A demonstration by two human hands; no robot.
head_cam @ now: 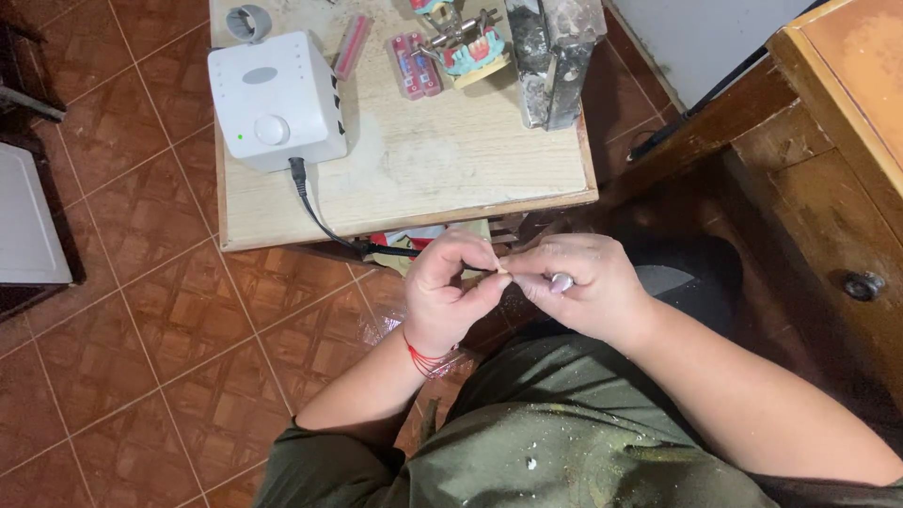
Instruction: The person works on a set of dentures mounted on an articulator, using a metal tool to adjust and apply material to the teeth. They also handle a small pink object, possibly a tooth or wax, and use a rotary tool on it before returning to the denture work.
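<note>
My left hand (451, 287) and my right hand (578, 282) meet in front of my lap, just below the front edge of a small wooden table (414, 179). Between their fingertips they pinch a tiny pale piece (503, 271). My right hand also grips a slim silvery handpiece (562, 282), only its end showing. A black cable (324, 221) runs from the white control box (275, 99) on the table down toward my hands. A red thread bracelet (425, 357) circles my left wrist.
On the table stand a dental model on a metal articulator (466, 42), two pink holders of small burs (414, 64), a pink stick (353, 42) and a grey stone block (555, 52). A wooden cabinet (828, 141) stands at right. The floor is brown tile (141, 329).
</note>
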